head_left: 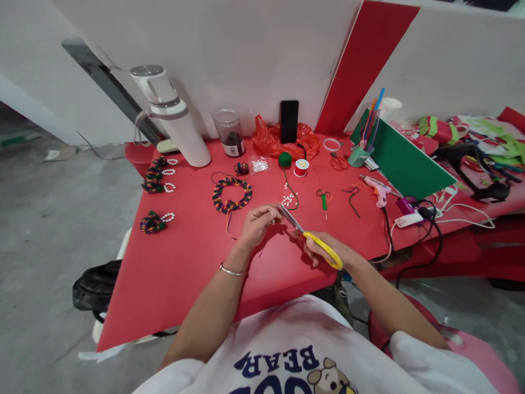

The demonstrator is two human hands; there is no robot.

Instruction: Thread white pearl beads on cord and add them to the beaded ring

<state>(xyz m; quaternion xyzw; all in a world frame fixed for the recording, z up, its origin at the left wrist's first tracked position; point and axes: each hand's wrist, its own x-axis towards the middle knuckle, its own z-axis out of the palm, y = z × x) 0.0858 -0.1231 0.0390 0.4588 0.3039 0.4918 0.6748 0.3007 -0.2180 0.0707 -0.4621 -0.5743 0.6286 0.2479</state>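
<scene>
My left hand [259, 223] is pinched closed near the middle of the table, wearing a silver bangle. What its fingertips hold is too small to make out; a thin dark strand hangs just below. Yellow-handled scissors [328, 253] are held in my right hand [315, 246], their blades pointing up and left to my left fingertips. Loose white beads [289, 200] lie just beyond, beside a green yarn ball [284, 159] with a trailing strand. Left of the hands rests a braided multicoloured yarn ring [217, 201] with a loose tail.
Yarn bundles with bead loops [152, 222] line the red table's left side. Behind stand a white flask [186, 137], a plastic jar [228, 128] and a phone [289, 121]. A green-handled tool [324, 202], a pink glue gun [378, 190] and cables lie rightward.
</scene>
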